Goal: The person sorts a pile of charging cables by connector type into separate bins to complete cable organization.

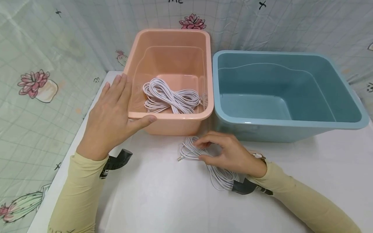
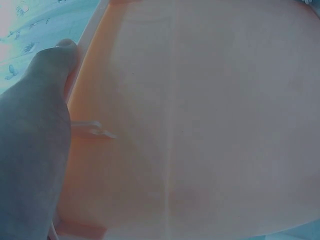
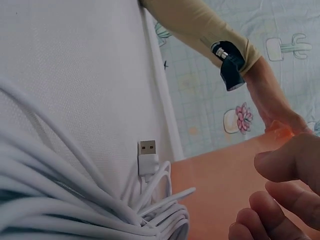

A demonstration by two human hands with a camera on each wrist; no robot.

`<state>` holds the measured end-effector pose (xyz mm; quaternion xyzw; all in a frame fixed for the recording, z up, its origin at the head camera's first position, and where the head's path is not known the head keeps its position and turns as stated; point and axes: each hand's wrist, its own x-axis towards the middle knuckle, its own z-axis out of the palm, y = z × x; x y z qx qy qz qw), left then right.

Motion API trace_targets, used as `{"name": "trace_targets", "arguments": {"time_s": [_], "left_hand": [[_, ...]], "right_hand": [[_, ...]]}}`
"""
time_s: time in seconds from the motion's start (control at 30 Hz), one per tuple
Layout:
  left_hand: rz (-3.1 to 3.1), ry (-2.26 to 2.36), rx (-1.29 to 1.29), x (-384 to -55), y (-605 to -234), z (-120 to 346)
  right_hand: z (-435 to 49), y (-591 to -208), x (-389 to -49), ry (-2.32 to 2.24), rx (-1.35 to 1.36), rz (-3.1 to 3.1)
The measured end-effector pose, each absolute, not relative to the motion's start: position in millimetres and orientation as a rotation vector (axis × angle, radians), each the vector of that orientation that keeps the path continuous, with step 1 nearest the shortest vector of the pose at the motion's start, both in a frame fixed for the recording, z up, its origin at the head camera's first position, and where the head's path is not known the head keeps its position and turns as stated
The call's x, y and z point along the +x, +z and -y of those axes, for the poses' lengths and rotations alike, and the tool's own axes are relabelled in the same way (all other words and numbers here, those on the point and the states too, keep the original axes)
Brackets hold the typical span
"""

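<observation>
A coiled white USB cable (image 1: pixel 223 179) lies on the table in front of the two bins, its metal plug (image 3: pixel 148 149) showing in the right wrist view. Just over this coil is my right hand (image 1: pixel 227 154), fingers loosely bent. The right wrist view shows a gap between its fingertips and the cable. My left hand (image 1: pixel 107 113) rests on the left front corner of the peach bin (image 1: pixel 175 116), fingers straight along the side rim and thumb on the front rim. Inside that bin sit bundled white cables (image 1: pixel 163 94). The left wrist view shows mostly the bin's wall.
A blue-green bin (image 1: pixel 291 123) stands right of the peach one, their rims close together. The white table (image 1: pixel 163 194) runs toward me. A curtain (image 1: pixel 73 38) printed with cacti hangs behind and along the left. Each wrist carries a black camera mount (image 1: pixel 118 160).
</observation>
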<state>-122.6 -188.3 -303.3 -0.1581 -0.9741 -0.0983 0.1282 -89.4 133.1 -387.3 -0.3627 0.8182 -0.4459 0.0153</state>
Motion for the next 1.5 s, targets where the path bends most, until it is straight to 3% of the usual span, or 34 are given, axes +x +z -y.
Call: {"name": "trace_targets", "arguments": {"time_s": [1.5], "left_hand": [[2.796, -0.291, -0.478, -123.9, -305.0, 188.2]], "right_hand": [[-130.7, -395.5, -83.4, -0.872, -0.678, -2.682]]}}
